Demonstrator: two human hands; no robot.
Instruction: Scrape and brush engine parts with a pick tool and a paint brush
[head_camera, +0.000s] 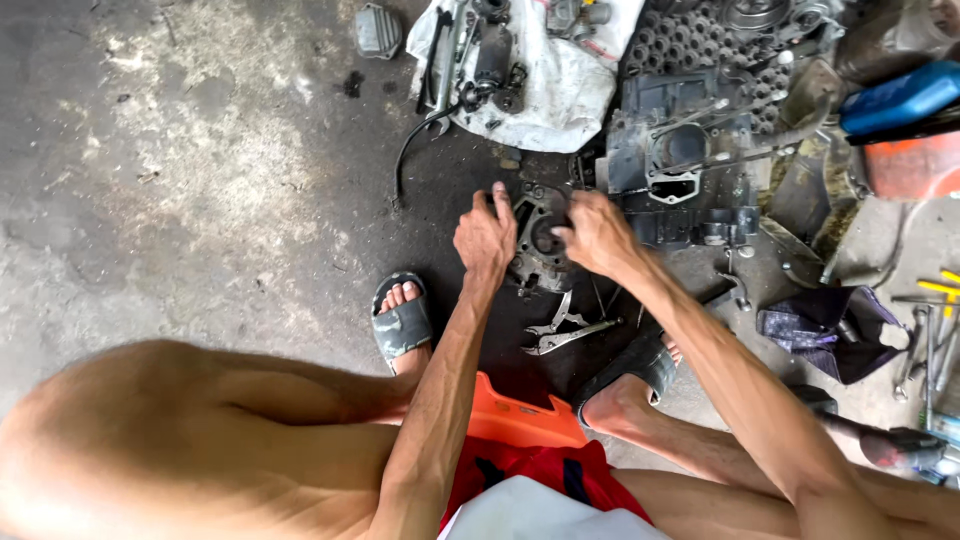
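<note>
Engine cover (538, 240), seemingly gripped by left hand (484, 238) and right hand (597, 234).

A dark engine crankcase (680, 170) lies on the stained concrete floor (200, 180). Just left of the crankcase, a dirty white sack (560, 90) carries small metal parts. Well left of it sits a grey metal cover (378, 30). Below the crankcase lie locking pliers (562, 332). Right of it are a blue container (900, 95), a purple cloth (830, 325) and loose wrenches (930, 345).
</note>
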